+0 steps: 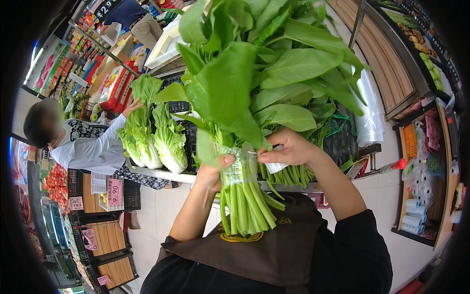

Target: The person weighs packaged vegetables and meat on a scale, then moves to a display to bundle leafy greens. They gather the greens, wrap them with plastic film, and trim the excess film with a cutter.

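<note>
A large bunch of leafy greens with long green stalks point(244, 209) is held up in front of my chest, leaves pointing away from me. Clear plastic film point(237, 165) wraps the stalks just below the leaves. My left hand point(213, 172) grips the bundle at the wrapped part, thumb on the film. On the other side, my right hand point(288, 149) has thumb and fingers pinched by the film's edge, with a small white piece point(277, 165) under the fingers; what exactly it pinches is hard to tell. More stalks point(293, 175) lie behind, on the stand.
Chinese cabbages point(170, 147) lie on the stand at left, where a person point(91, 143) reaches toward them. A roll of clear plastic film or bags point(367, 110) is mounted at right. Shelves with rolls point(415, 217) stand farther right, and crates with price signs point(115, 191) at lower left.
</note>
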`<state>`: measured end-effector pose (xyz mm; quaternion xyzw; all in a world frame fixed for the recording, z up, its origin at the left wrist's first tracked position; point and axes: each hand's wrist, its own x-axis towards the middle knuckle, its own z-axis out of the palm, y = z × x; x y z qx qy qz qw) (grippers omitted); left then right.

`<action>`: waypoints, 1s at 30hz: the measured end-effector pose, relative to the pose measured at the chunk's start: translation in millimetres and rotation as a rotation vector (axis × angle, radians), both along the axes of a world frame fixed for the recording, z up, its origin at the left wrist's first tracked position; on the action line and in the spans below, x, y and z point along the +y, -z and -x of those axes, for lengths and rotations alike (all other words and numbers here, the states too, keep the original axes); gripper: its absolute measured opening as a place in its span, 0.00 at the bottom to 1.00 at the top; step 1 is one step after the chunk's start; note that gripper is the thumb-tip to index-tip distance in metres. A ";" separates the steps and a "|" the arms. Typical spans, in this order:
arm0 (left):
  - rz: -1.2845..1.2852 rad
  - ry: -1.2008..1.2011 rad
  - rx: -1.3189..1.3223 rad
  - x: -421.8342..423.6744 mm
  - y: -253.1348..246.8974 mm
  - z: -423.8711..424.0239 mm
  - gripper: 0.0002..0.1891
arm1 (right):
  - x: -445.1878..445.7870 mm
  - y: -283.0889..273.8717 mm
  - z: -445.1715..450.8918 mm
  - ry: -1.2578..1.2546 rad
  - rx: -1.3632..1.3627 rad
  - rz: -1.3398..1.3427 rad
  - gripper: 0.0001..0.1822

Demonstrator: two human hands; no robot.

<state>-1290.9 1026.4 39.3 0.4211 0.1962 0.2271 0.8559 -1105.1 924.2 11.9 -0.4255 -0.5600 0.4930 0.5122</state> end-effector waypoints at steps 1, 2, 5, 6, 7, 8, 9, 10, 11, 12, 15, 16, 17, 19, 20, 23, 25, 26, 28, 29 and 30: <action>0.001 0.007 -0.017 2.1 3.2 -1.3 0.36 | 1.3 -2.0 -2.1 -0.014 -0.008 -0.022 0.11; 0.001 0.014 -0.035 5.8 9.0 -2.1 0.36 | 2.7 -2.7 -3.0 -0.019 0.015 0.002 0.09; -0.049 -0.021 0.005 4.6 14.4 -4.8 0.35 | 4.7 -1.8 -8.5 -0.021 -0.243 0.024 0.10; -0.047 -0.042 0.021 1.6 13.7 -3.1 0.35 | 3.0 -3.0 -5.4 0.062 -0.311 -0.013 0.11; -0.050 -0.066 0.021 0.7 10.8 -2.9 0.35 | 6.5 10.2 -6.3 0.111 -0.461 0.032 0.24; 0.017 -0.036 0.078 -0.8 8.2 -2.5 0.36 | -2.7 14.6 -12.7 0.100 -0.446 0.062 0.23; 0.060 0.043 0.147 -0.5 3.4 -4.0 0.39 | -5.9 0.1 -12.6 0.069 -0.440 0.089 0.22; 0.061 0.085 0.093 0.3 4.1 -6.9 0.41 | -11.8 1.3 -16.0 0.096 -0.478 0.123 0.21; 0.065 0.126 0.042 -0.4 7.3 -10.6 0.43 | -18.3 7.5 -19.3 0.122 -0.516 0.161 0.20; -0.040 0.098 0.030 -2.6 8.2 -16.4 0.45 | -21.1 13.3 -19.9 0.177 -0.493 0.018 0.18; -0.022 0.141 0.045 -2.9 4.5 -22.4 0.52 | -34.3 33.9 -28.2 0.220 -0.358 0.001 0.18; -0.040 0.177 0.011 -2.9 3.3 -22.3 0.53 | -37.1 36.5 -29.8 0.214 -0.303 0.065 0.18; -0.059 0.214 -0.024 -2.3 1.9 -22.2 0.55 | -38.3 34.9 -30.1 0.225 -0.334 0.070 0.18; -0.015 0.254 -0.052 -3.2 -5.2 -21.3 0.54 | -39.3 36.9 -30.5 0.238 -0.353 0.020 0.22; 0.008 0.278 -0.066 -4.0 -6.8 -21.8 0.54 | -39.3 39.3 -32.2 0.232 -0.348 -0.030 0.25; -0.070 0.240 -0.057 -11.2 9.6 -28.6 0.53 | -35.7 43.1 -44.0 0.250 -0.388 -0.091 0.26; -0.164 0.248 -0.110 -10.9 -8.4 -31.8 0.55 | -34.7 48.6 -55.8 0.298 -0.471 -0.123 0.26; -0.201 0.221 -0.114 -6.5 5.0 -31.4 0.56 | -32.3 53.1 -62.7 0.315 -0.543 -0.157 0.26; -0.093 0.256 -0.125 3.1 11.6 -28.2 0.57 | -35.2 67.0 -77.9 0.403 -0.806 -0.245 0.26; -0.018 0.267 -0.118 7.2 6.5 -26.2 0.54 | -40.5 74.8 -82.6 0.487 -1.015 -0.272 0.26; 0.026 0.239 -0.098 10.0 2.0 -24.3 0.51 | -45.5 77.7 -83.4 0.572 -1.205 -0.269 0.26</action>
